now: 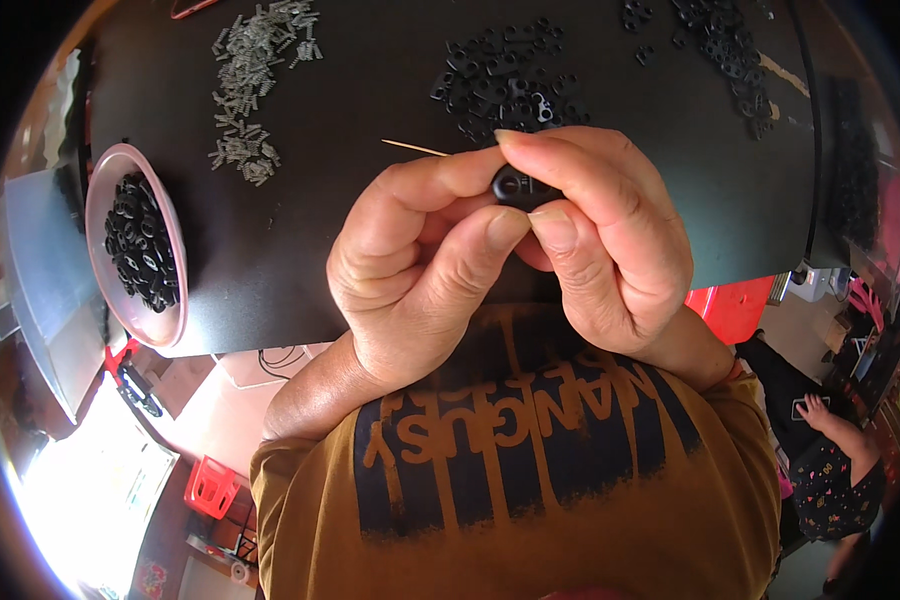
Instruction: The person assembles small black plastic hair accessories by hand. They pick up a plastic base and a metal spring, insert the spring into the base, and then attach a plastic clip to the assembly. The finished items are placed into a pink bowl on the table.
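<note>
Between the fingertips of both hands sits a small black plastic cord lock (pixel 515 184), rounded, with a hole at its left end. My left hand (pixel 410 250) pinches its left side between thumb and forefinger. From the right, my right hand (pixel 615 235) grips it the same way, both thumb tips close together under it. A thin wooden toothpick (pixel 410 147) runs behind my left forefinger; I cannot tell whether it is held or lies on the table. Just beyond the hands is a pile of loose black plastic parts (pixel 505 80).
Small metal springs (pixel 255 75) lie heaped at the far left of the dark table (pixel 370 60). A pink bowl (pixel 105 230) of black pieces stands at the left edge. More black parts (pixel 730 60) lie far right. Another person (pixel 835 470) is at lower right.
</note>
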Demonstrator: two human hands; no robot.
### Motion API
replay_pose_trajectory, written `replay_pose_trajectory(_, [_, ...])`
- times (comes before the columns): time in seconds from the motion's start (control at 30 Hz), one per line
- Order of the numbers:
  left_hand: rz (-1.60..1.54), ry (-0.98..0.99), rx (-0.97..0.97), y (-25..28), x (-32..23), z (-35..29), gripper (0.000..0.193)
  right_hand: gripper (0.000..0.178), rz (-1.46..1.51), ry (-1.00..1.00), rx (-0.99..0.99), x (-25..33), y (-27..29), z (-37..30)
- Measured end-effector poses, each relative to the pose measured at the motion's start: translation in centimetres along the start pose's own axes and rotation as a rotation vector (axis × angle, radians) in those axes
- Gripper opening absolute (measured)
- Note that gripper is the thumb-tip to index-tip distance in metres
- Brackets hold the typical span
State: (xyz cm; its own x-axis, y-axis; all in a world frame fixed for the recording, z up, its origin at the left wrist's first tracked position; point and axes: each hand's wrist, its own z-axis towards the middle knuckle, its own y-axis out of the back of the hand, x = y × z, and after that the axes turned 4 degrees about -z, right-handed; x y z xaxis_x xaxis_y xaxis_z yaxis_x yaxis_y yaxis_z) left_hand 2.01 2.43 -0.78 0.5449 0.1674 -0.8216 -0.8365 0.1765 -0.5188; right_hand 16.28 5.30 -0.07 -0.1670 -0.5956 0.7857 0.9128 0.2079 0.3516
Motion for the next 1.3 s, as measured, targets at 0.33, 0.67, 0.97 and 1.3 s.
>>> replay_pose_trajectory(0.33, [0.242,0.192,-0.169,1.3,-4.5,-0.5,0.028,0.036,0.067,-0.059,0.000,1.0,-0.4,-0.2])
replay_pose_trajectory(0.67, [1.151,-0.341,-0.999,9.9,-11.3,-2.1,0.031,0.023,-0.010,-0.042,0.024,1.1,-0.4,-0.3])
replay_pose_trajectory(0.97, [1.390,-0.273,-0.255,4.7,-7.3,2.5,0.017,0.024,0.148,-0.011,0.076,0.7,-0.7,-1.2])
replay_pose_trajectory(1.3, [1.505,-0.161,0.492,-0.9,-1.0,10.8,0.019,0.015,0.128,-0.197,0.084,0.0,1.3,-2.7])
